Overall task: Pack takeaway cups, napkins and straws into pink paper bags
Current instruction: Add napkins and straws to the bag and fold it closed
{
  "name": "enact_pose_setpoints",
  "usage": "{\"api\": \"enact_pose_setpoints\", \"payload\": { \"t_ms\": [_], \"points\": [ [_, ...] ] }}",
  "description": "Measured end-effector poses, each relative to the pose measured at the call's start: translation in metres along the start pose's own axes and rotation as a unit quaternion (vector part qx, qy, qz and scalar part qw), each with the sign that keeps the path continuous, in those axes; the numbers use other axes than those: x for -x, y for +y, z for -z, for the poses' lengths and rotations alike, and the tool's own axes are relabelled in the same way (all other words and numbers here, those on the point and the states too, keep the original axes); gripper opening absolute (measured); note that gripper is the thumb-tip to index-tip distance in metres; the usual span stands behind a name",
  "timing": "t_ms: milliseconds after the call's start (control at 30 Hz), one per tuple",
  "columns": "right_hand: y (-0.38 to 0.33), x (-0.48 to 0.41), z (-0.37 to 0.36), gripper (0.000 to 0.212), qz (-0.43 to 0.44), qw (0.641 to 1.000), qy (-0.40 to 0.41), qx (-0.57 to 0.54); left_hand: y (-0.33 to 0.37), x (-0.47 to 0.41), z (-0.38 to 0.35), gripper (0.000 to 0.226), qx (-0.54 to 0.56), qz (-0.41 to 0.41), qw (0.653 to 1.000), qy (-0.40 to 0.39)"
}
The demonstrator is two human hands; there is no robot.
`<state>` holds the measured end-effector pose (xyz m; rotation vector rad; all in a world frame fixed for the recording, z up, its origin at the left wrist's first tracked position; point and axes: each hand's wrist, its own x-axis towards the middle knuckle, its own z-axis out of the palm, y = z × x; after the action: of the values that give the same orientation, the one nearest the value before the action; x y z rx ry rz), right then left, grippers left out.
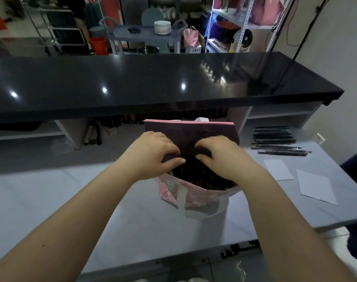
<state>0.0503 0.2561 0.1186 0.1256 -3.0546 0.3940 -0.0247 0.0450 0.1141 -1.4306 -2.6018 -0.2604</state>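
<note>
Pink bag (194, 192) upright on the grey table (71, 200), mouth open. Left hand (153, 153) and right hand (218, 155) both over the mouth, fingers curled down onto something dark inside; whether clamped on it, cannot tell. Straws (275, 139) and napkins (316, 186) on the table, well right of the bag.

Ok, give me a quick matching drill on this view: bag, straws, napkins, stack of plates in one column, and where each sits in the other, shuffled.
Things:
1. pink bag
2. straws
3. napkins
4. stack of plates

Places:
A. on the grey cart at the back
B. flat on the table, near right
C. between both hands, mid-table
D. piled at the table's far right, beyond the napkins

Pairs: 1-C, 2-D, 3-B, 4-A
</note>
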Motion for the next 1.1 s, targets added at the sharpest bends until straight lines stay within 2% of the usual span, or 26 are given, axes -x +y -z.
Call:
{"api": "enact_pose_setpoints", "payload": {
  "t_ms": [100, 233, 333, 433, 500, 600, 700, 767, 833, 900, 967, 1100],
  "points": [
    [-0.014, 0.000, -0.004, 0.025, -0.017, 0.988, -0.016, -0.155, -0.011, 0.014, 0.001, 0.050, 0.019, 0.013, 0.999, 0.048],
    [-0.028, -0.006, -0.003, 0.019, -0.083, 0.946, -0.057, -0.308, -0.019, 0.032, 0.000, 0.051, 0.058, 0.062, 0.992, 0.096],
    [-0.036, -0.019, 0.000, 0.026, -0.146, 0.874, -0.130, -0.445, -0.023, 0.041, 0.002, 0.043, 0.115, 0.125, 0.973, 0.154],
    [-0.037, -0.037, 0.001, 0.054, -0.189, 0.793, -0.237, -0.528, -0.025, 0.047, 0.002, 0.036, 0.233, 0.188, 0.938, 0.176],
    [-0.036, -0.048, -0.002, 0.070, -0.204, 0.762, -0.289, -0.543, -0.020, 0.051, 0.000, 0.026, 0.352, 0.252, 0.881, 0.193],
    [-0.033, -0.060, -0.012, 0.082, -0.239, 0.734, -0.328, -0.545, -0.010, 0.055, -0.012, 0.028, 0.519, 0.379, 0.738, 0.207],
    [-0.034, -0.068, -0.025, 0.087, -0.271, 0.715, -0.355, -0.538, -0.001, 0.060, -0.031, 0.044, 0.659, 0.474, 0.573, 0.116],
    [-0.037, -0.072, -0.032, 0.089, -0.281, 0.717, -0.362, -0.526, 0.004, 0.060, -0.045, 0.058, 0.719, 0.487, 0.493, 0.056],
    [-0.043, -0.076, -0.039, 0.091, -0.284, 0.722, -0.365, -0.515, 0.007, 0.056, -0.056, 0.064, 0.747, 0.490, 0.447, 0.032],
    [-0.049, -0.078, -0.044, 0.092, -0.280, 0.722, -0.374, -0.511, 0.010, 0.050, -0.061, 0.065, 0.762, 0.493, 0.419, 0.034],
    [-0.052, -0.079, -0.048, 0.094, -0.276, 0.719, -0.384, -0.509, 0.009, 0.047, -0.063, 0.066, 0.769, 0.490, 0.408, 0.040],
    [-0.049, -0.078, -0.054, 0.095, -0.267, 0.704, -0.399, -0.523, 0.008, 0.045, -0.062, 0.066, 0.776, 0.475, 0.413, 0.046]
  ]
}}
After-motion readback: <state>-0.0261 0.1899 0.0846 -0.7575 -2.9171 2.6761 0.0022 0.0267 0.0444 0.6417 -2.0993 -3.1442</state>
